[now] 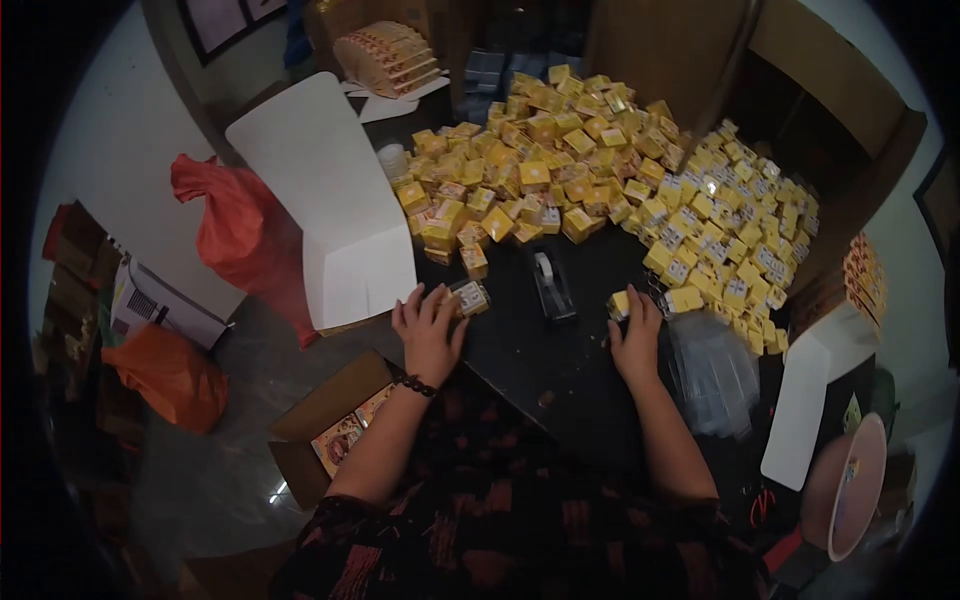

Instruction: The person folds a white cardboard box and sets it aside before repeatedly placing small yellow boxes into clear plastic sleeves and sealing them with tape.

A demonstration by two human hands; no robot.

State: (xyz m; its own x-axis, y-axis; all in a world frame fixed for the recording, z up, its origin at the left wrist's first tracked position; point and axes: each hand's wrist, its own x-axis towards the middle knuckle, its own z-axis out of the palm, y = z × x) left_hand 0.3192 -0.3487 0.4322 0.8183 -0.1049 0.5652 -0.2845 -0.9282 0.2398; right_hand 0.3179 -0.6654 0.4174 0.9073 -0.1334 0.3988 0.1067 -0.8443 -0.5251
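Observation:
My left hand (428, 335), with a dark bead bracelet at the wrist, has its fingers spread at the black table's left edge. Against its index finger is a small yellow box (472, 298) with a pale printed side. My right hand (637, 340) has another small yellow box (619, 305) between its thumb and index finger, low over the tabletop. A black tape dispenser (553, 285) with a clear roll stands between the hands. Just beyond my right fingertips, one more yellow box (684, 299) lies at the edge of the pile.
A large heap of yellow boxes (540, 175) covers the far table, with rows of them (735, 230) at the right. Clear plastic sleeves (715, 375) lie right of my right hand. An open white carton (350, 260), red bag (245, 230), brown carton (290, 415) and pink basin (845, 490) stand around.

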